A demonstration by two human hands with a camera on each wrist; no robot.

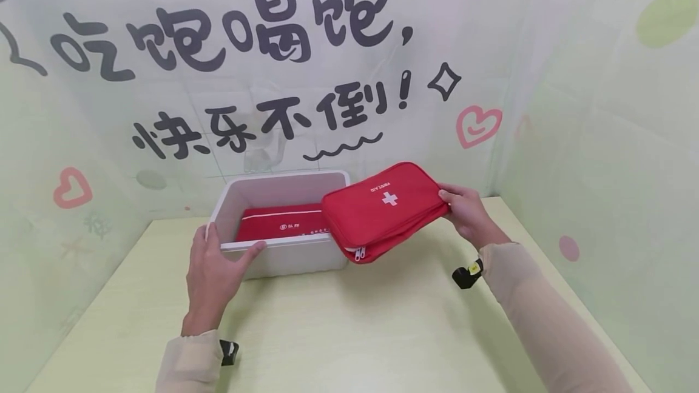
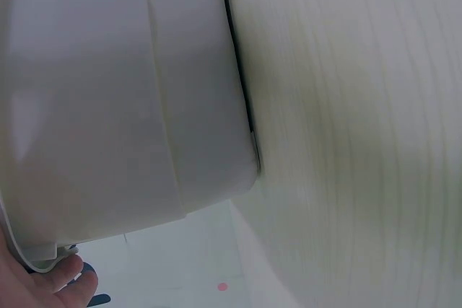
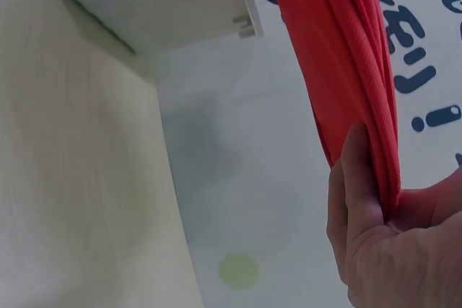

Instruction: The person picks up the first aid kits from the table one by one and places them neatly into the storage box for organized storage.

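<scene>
My right hand [image 1: 466,214] pinches the right end of a red first aid bag [image 1: 382,214], thumb on top and fingers beneath. The bag is tilted above the table, its left end overlapping the box's right rim in the head view; two white zipper pulls hang at its near corner. In the right wrist view the fingers [image 3: 359,178] press against the bag's underside [image 3: 339,70]. With my left hand [image 1: 213,275] I grip the near left corner of a white plastic box [image 1: 295,259], thumb over the front rim. Inside lies another red item [image 1: 278,223] with white print, partly hidden.
The box stands on a pale wood-grain table [image 1: 349,332] near the back wall [image 1: 262,108], which carries large dark lettering. A side wall [image 1: 611,168] rises at the right edge. Small black cameras sit at both wrists.
</scene>
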